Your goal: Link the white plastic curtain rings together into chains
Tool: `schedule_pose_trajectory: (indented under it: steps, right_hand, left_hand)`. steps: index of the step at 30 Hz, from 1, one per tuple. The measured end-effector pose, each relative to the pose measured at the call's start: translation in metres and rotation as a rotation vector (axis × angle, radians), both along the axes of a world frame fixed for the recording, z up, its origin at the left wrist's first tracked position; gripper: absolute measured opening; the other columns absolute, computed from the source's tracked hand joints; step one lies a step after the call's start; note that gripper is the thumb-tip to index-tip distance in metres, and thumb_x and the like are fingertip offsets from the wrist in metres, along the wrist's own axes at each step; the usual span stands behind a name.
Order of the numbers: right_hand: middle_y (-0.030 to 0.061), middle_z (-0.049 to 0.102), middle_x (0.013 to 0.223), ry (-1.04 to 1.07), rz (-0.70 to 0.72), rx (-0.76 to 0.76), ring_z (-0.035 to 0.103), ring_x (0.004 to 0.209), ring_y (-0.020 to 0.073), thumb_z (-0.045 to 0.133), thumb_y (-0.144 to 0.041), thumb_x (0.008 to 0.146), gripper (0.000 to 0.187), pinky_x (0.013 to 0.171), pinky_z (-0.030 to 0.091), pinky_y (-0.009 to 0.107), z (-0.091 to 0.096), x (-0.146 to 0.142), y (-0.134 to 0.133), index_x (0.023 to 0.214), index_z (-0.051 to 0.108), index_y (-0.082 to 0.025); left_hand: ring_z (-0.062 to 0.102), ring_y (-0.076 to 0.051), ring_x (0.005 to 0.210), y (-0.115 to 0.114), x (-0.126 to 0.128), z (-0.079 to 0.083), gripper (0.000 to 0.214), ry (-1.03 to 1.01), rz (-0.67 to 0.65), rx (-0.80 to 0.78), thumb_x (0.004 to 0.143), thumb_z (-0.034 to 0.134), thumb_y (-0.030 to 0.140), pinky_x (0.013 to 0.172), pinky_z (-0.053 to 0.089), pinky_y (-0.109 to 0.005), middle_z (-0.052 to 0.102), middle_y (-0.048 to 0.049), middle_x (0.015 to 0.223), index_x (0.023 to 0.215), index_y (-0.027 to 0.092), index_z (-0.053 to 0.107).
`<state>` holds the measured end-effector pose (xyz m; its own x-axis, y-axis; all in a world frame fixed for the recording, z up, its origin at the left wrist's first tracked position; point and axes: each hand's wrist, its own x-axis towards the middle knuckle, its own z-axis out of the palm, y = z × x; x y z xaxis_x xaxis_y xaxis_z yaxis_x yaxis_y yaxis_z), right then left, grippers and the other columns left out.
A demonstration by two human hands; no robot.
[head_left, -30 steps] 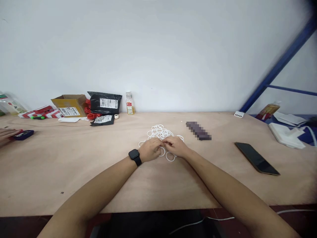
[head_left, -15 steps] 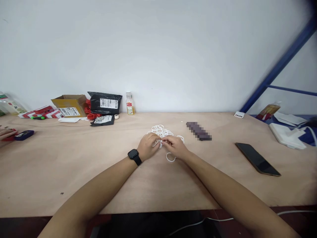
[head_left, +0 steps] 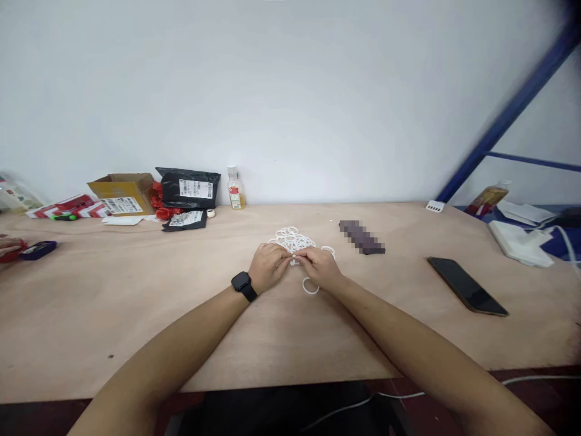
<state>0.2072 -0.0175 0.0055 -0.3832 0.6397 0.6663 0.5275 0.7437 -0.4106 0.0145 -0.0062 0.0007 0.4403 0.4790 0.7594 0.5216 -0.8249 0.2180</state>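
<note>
Both hands meet at the near edge of a loose pile of white ring-shaped bands (head_left: pixel 297 242). My left hand (head_left: pixel 269 266), below a black watch (head_left: pixel 242 282), is closed in a pinch. Its fingertips almost touch those of my right hand (head_left: pixel 320 266), which pinches from the other side. A small bit of white band (head_left: pixel 293 257) shows between the fingertips; most of it is covered. Just below my right hand, a single white ring (head_left: pixel 310 286) lies flat on the table. Another ring or two (head_left: pixel 328 249) lie at the pile's right side.
A purplish pixelated item (head_left: pixel 362 237) and a phone (head_left: pixel 467 286) lie to the right. Along the wall stand a bottle (head_left: pixel 235 189), a black parcel (head_left: pixel 190 189) and an open carton (head_left: pixel 120 197). Another person's hand (head_left: pixel 9 246) shows at the far left, beside a dark blue case (head_left: pixel 39 250).
My fingertips have drawn closer together over the white band, and less of it shows between them. The whole view has shifted slightly; the loose rings lie as before.
</note>
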Motion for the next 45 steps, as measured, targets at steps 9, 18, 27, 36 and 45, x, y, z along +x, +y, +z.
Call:
schedule_pose_trajectory:
  steps: [9, 18, 27, 36, 45]
  right_hand:
    - [0.0043, 0.073, 0.101, -0.016, -0.182, 0.079, 0.068, 0.089, 0.0185, 0.051, -0.024, 0.093, 0.025, 0.081, 0.053, 0.032, -0.005, 0.006, 0.016, 0.113, 0.066, -0.025]
    - [0.0042, 0.073, 0.090, 0.106, -0.250, -0.053, 0.068, 0.080, 0.0185, 0.054, -0.023, 0.087, 0.019, 0.076, 0.053, 0.031, -0.006, 0.027, 0.026, 0.093, 0.072, -0.022]
    - [0.0055, 0.073, 0.089, 0.203, -0.058, -0.193, 0.067, 0.079, 0.0178, 0.047, -0.033, 0.093, 0.028, 0.073, 0.052, 0.031, 0.001, 0.017, 0.014, 0.102, 0.070, -0.020]
    - [0.0049, 0.071, 0.091, 0.229, -0.064, -0.247, 0.064, 0.076, 0.0173, 0.055, -0.035, 0.089, 0.028, 0.070, 0.051, 0.031, -0.003, 0.008, 0.012, 0.111, 0.067, -0.022]
    - [0.0033, 0.068, 0.083, 0.132, 0.015, -0.241, 0.061, 0.075, 0.0162, 0.051, -0.028, 0.091, 0.018, 0.071, 0.047, 0.028, 0.012, 0.008, 0.006, 0.091, 0.066, -0.020]
  left_hand:
    - [0.058, -0.022, 0.101, -0.006, 0.004, 0.005, 0.024, -0.009, 0.060, -0.039, 0.092, 0.051, 0.035, 0.086, 0.042, -0.038, 0.067, -0.0089, 0.104, 0.107, 0.019, 0.061]
    - [0.056, -0.022, 0.103, -0.024, 0.024, -0.002, 0.023, 0.498, -0.327, -0.139, 0.087, 0.057, 0.043, 0.091, 0.041, -0.039, 0.062, -0.0059, 0.118, 0.095, 0.023, 0.067]
    - [0.055, -0.022, 0.110, -0.008, 0.007, -0.002, 0.012, -0.009, 0.061, -0.028, 0.088, 0.058, 0.030, 0.093, 0.045, -0.042, 0.057, -0.0097, 0.123, 0.086, 0.020, 0.064]
    - [0.055, -0.023, 0.116, -0.001, 0.006, -0.002, 0.006, -0.076, -0.052, -0.036, 0.088, 0.057, 0.023, 0.094, 0.051, -0.043, 0.057, -0.0119, 0.122, 0.089, 0.020, 0.062]
    - [0.060, -0.020, 0.109, -0.001, 0.004, -0.007, 0.004, -0.077, -0.156, -0.076, 0.084, 0.062, 0.022, 0.092, 0.055, -0.037, 0.052, -0.0112, 0.122, 0.088, 0.019, 0.061]
